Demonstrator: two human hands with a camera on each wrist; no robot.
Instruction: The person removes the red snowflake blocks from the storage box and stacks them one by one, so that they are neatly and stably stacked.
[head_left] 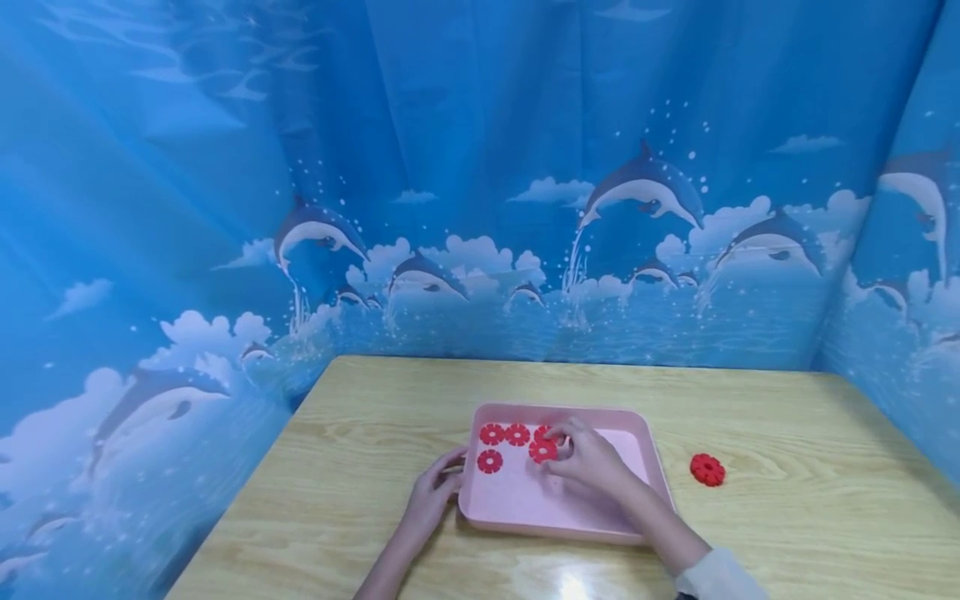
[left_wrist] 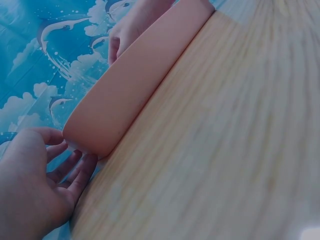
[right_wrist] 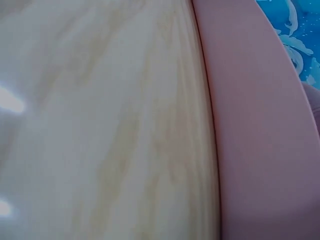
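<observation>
A pink tray (head_left: 555, 527) holds several red notched discs: two side by side (head_left: 492, 434) (head_left: 517, 435), one (head_left: 490, 461) below them at the left, and two close together near the middle. My right hand (head_left: 596, 462) reaches over the tray and pinches the nearer middle disc (head_left: 543, 451); its fingers partly cover the farther one. At the tray's left wall, my left hand (head_left: 429, 500) rests with relaxed fingers. The left wrist view shows this hand (left_wrist: 35, 182) touching the corner of the tray (left_wrist: 120, 90). Only a sliver of tray wall (right_wrist: 260, 125) and hand shows in the right wrist view.
A red notched piece (head_left: 707, 469), seemingly stacked discs, lies on the wooden table (head_left: 780, 517) to the right of the tray. Blue curtains (head_left: 480, 167) printed with dolphins and clouds hang behind the table and along its sides.
</observation>
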